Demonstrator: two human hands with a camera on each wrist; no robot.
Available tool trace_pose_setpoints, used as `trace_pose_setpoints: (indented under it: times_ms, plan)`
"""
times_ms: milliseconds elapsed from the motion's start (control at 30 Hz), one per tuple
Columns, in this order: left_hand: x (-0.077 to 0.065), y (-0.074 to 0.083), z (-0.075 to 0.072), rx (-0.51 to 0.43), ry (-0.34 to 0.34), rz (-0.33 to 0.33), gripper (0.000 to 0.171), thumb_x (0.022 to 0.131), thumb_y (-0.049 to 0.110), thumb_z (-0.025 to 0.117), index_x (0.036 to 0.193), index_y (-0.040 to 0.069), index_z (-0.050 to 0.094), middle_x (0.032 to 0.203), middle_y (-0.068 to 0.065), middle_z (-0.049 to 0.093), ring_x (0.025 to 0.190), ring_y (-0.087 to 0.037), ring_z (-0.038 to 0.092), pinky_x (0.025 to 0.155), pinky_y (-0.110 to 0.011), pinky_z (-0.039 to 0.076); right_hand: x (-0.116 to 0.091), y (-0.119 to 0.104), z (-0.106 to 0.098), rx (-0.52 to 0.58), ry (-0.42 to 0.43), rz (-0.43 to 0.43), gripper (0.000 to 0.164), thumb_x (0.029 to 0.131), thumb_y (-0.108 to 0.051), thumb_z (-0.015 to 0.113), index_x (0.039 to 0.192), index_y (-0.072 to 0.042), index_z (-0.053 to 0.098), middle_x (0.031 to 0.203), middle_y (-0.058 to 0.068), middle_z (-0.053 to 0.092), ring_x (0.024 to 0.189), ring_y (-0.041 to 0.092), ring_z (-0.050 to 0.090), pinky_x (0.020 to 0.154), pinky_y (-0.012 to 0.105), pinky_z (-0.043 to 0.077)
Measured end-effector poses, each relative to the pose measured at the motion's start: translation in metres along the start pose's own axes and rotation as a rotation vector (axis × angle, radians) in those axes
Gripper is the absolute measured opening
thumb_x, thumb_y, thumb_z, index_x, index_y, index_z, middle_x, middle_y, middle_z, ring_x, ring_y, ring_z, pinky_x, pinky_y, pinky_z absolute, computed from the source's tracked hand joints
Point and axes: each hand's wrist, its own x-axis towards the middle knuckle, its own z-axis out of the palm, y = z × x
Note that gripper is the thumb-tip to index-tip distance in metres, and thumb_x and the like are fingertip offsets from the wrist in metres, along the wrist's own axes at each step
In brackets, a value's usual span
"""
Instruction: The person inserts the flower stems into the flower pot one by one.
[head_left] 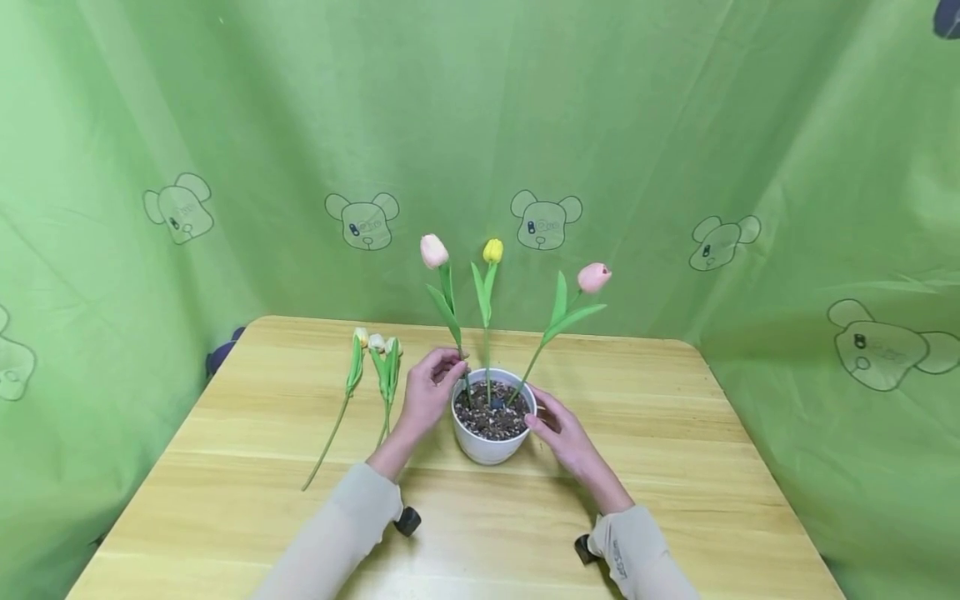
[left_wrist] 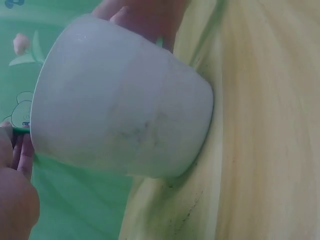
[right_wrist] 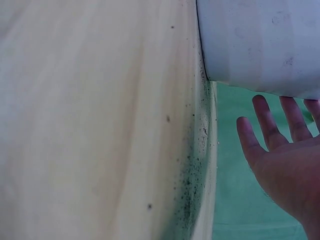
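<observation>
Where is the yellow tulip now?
In the head view, the yellow tulip stands in the pot near centre, between two pink tulips, just right of the left hand.

I record a table with a pale yellowish wood-grain top and rounded far corners. Behind it, and along its left and right sides, I find a green curtain hanging in soft folds, printed with outlined round-eared animal heads. A dark blue shape, which I cannot identify, shows beside the table's left far corner. I note light sheen on the table's near part.
</observation>
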Motion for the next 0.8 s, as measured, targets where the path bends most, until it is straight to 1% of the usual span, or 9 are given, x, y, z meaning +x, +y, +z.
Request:
trace_pose_setpoints:
  times_ms: [100, 167, 267, 367, 500, 633, 733, 800]
  plan:
    - [-0.002, -0.002, 0.0, -0.004, 0.003, -0.002, 0.019, 0.095, 0.002, 0.071, 0.112, -0.006, 0.069, 0.105, -0.02, 0.074, 0.092, -0.025, 0.073, 0.088, -0.024, 0.063, 0.0, -0.001, 0.0, -0.002, -0.006, 0.004, 0.056, 0.104, -0.013, 0.06, 0.157, -0.007, 0.041, 0.155, 0.028, 0.046, 0.132, 0.051, 0.054, 0.102, 0.021, 0.053]
    - [-0.003, -0.003, 0.0, 0.003, 0.016, 0.001, 0.019, 0.094, 0.001, 0.072, 0.111, -0.005, 0.069, 0.105, -0.021, 0.074, 0.091, -0.024, 0.073, 0.087, -0.024, 0.064, -0.001, -0.001, 0.0, -0.006, -0.005, 0.005, 0.056, 0.104, -0.013, 0.06, 0.157, -0.007, 0.041, 0.155, 0.028, 0.046, 0.132, 0.05, 0.055, 0.103, 0.024, 0.054]
    - [-0.005, -0.005, 0.001, 0.013, 0.04, 0.002, 0.017, 0.093, 0.001, 0.073, 0.108, -0.004, 0.071, 0.106, -0.021, 0.075, 0.09, -0.027, 0.074, 0.085, -0.027, 0.064, -0.002, -0.002, 0.0, -0.007, -0.003, 0.01, 0.056, 0.104, -0.013, 0.06, 0.157, -0.007, 0.041, 0.155, 0.028, 0.046, 0.132, 0.05, 0.054, 0.104, 0.026, 0.054]
    - [-0.005, -0.004, 0.003, 0.023, 0.045, 0.002, 0.016, 0.092, -0.002, 0.073, 0.107, -0.006, 0.07, 0.106, -0.022, 0.075, 0.091, -0.034, 0.073, 0.086, -0.03, 0.065, -0.002, -0.002, 0.0, -0.003, -0.001, 0.015, 0.057, 0.104, -0.013, 0.06, 0.157, -0.007, 0.041, 0.155, 0.028, 0.045, 0.133, 0.05, 0.054, 0.103, 0.023, 0.053]
    - [-0.006, 0.001, 0.007, 0.048, 0.038, 0.001, 0.016, 0.092, -0.006, 0.071, 0.106, -0.011, 0.069, 0.105, -0.028, 0.074, 0.092, -0.042, 0.071, 0.087, -0.037, 0.065, -0.001, -0.002, 0.001, 0.004, -0.001, 0.011, 0.057, 0.104, -0.013, 0.061, 0.157, -0.008, 0.041, 0.155, 0.028, 0.045, 0.132, 0.05, 0.054, 0.101, 0.02, 0.052]
    - [-0.008, 0.012, 0.007, 0.063, 0.058, 0.003, 0.014, 0.092, -0.009, 0.07, 0.104, -0.014, 0.068, 0.103, -0.03, 0.073, 0.091, -0.045, 0.071, 0.086, -0.043, 0.065, 0.0, -0.001, 0.001, 0.012, -0.007, 0.0, 0.057, 0.104, -0.013, 0.061, 0.157, -0.007, 0.041, 0.155, 0.028, 0.045, 0.132, 0.051, 0.054, 0.101, 0.019, 0.052]
    - [-0.01, 0.022, 0.004, 0.061, 0.081, 0.004, 0.013, 0.091, -0.01, 0.07, 0.104, -0.014, 0.068, 0.102, -0.028, 0.074, 0.088, -0.044, 0.072, 0.084, -0.04, 0.066, 0.0, -0.001, 0.001, 0.012, -0.006, -0.005, 0.057, 0.104, -0.012, 0.061, 0.157, -0.006, 0.041, 0.155, 0.028, 0.045, 0.133, 0.051, 0.054, 0.102, 0.018, 0.051]
    - [-0.012, 0.026, 0.002, 0.057, 0.087, 0.009, 0.013, 0.091, -0.01, 0.07, 0.103, -0.013, 0.068, 0.101, -0.028, 0.074, 0.087, -0.042, 0.072, 0.083, -0.036, 0.066, 0.0, -0.001, 0.0, 0.013, -0.003, -0.005, 0.057, 0.104, -0.011, 0.061, 0.157, -0.006, 0.041, 0.156, 0.028, 0.045, 0.134, 0.051, 0.053, 0.103, 0.019, 0.051]
